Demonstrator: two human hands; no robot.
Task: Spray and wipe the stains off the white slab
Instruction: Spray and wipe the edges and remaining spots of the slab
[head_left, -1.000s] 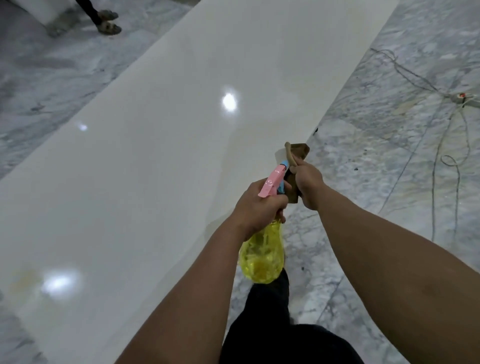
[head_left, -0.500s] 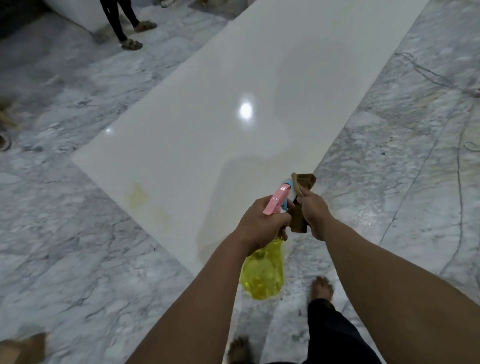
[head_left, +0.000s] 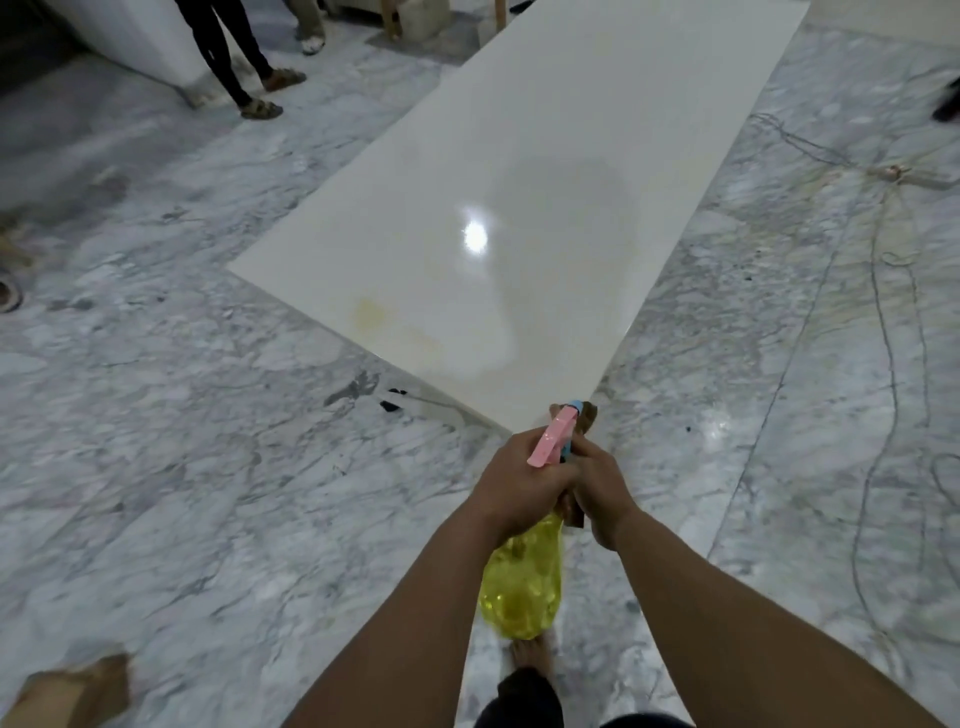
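A long glossy white slab (head_left: 545, 171) lies on the marble floor, stretching away from me. A yellowish stain (head_left: 370, 310) marks it near the closest left edge. My left hand (head_left: 519, 486) grips the neck of a yellow spray bottle (head_left: 522, 587) with a pink and blue trigger head (head_left: 555, 435), nozzle pointing at the slab's near corner. My right hand (head_left: 602, 488) presses against the bottle from the right and holds a brown cloth (head_left: 588, 417), mostly hidden behind the fingers.
Grey veined marble floor (head_left: 182, 441) surrounds the slab. Thin cords (head_left: 883, 291) trail across the floor on the right. A person's legs (head_left: 234, 57) stand at the far left. A brown cardboard piece (head_left: 72, 688) lies at the bottom left. My bare foot (head_left: 527, 656) is below the bottle.
I have backed away from the slab, so its near corner and left stain have come into view. Both hands stayed together on the bottle and cloth.
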